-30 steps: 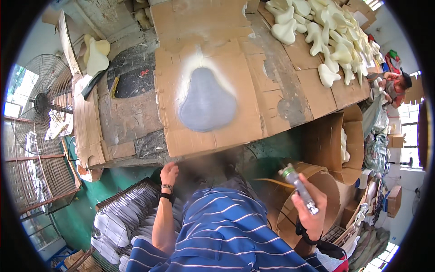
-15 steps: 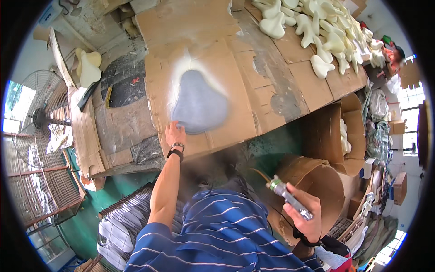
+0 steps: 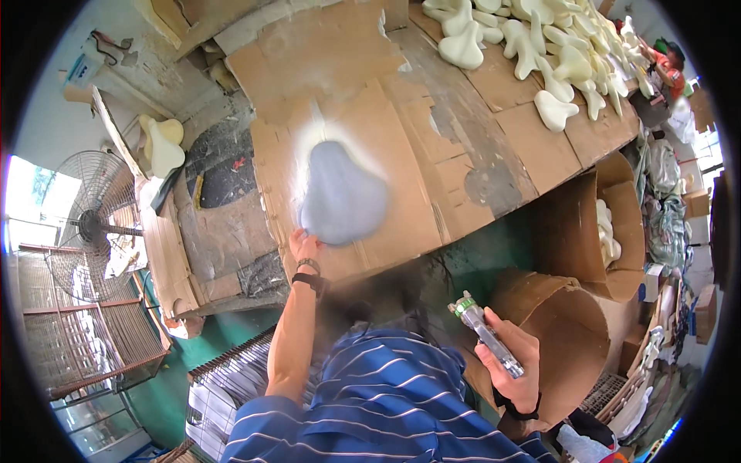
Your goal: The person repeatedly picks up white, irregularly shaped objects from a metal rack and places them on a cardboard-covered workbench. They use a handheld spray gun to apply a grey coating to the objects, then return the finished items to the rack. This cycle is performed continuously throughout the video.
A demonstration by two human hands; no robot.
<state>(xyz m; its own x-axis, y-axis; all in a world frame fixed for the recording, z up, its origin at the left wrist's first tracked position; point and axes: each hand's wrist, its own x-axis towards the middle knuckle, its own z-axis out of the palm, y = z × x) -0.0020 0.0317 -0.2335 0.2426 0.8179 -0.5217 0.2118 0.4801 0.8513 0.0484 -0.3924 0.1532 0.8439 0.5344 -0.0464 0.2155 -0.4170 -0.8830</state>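
Observation:
A grey, saddle-shaped cover (image 3: 344, 193) lies flat on the cardboard-topped table (image 3: 409, 166), with whitish overspray around its narrow end. At its lower left edge, the fingertips of my left hand (image 3: 306, 248) pinch the rim. My right hand (image 3: 512, 357) is wrapped round a metal spray gun (image 3: 489, 339) with a green ring near its front, held low in front of the table, well apart from the cover. Part of the spray gun is hidden by my fingers.
Pale yellow foam saddle pads (image 3: 532, 46) are heaped at the table's far right; more (image 3: 164, 147) stand at the left. Cardboard boxes (image 3: 559, 332) are beside my right arm. A wire rack (image 3: 224, 401) is by my left elbow, a large fan (image 3: 91, 224) further left. A person (image 3: 670, 68) is at the far right.
The view has shifted, so the table sits slightly lower and further right. My left hand stays at the cover's edge. The spray gun is tilted a little more upright in my right hand.

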